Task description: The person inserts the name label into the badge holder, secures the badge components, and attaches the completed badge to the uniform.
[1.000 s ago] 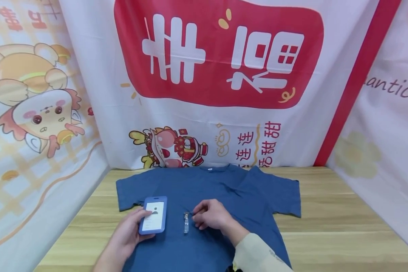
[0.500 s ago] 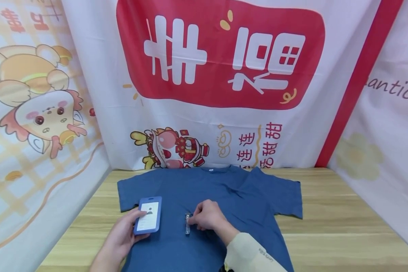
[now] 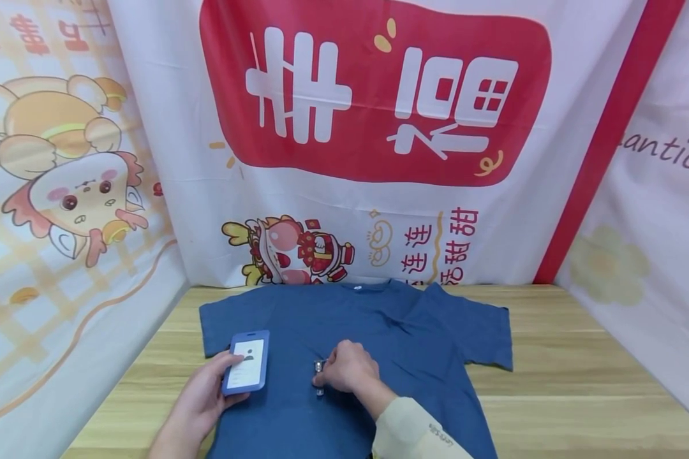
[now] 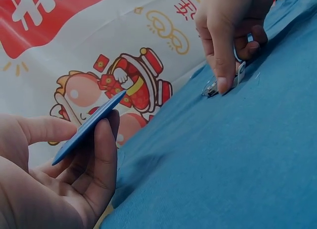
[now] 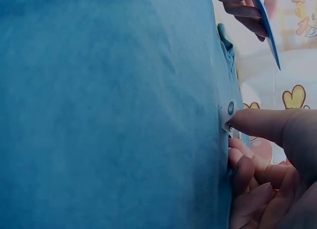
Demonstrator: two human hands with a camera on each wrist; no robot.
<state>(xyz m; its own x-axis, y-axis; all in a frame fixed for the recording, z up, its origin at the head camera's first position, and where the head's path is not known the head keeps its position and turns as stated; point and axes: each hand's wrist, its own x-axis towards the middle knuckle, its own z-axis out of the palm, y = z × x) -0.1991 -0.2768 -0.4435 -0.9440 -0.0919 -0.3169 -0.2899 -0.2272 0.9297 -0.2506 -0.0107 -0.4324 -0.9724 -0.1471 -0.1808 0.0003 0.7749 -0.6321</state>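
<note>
Shirt (image 3: 356,331) lies flat on the tabletop (image 3: 551,382). Left hand (image 3: 203,395) holds a badge (image 3: 245,362) in curled fingers above the shirt; right hand (image 3: 347,370) pinches a clip (image 3: 319,375) lying on the shirt

Bare table (image 3: 580,382) lay open right of the shirt (image 3: 413,331) and along its left edge, while the printed backdrop (image 3: 373,210) closed off the rear and both sides close behind the collar.
</note>
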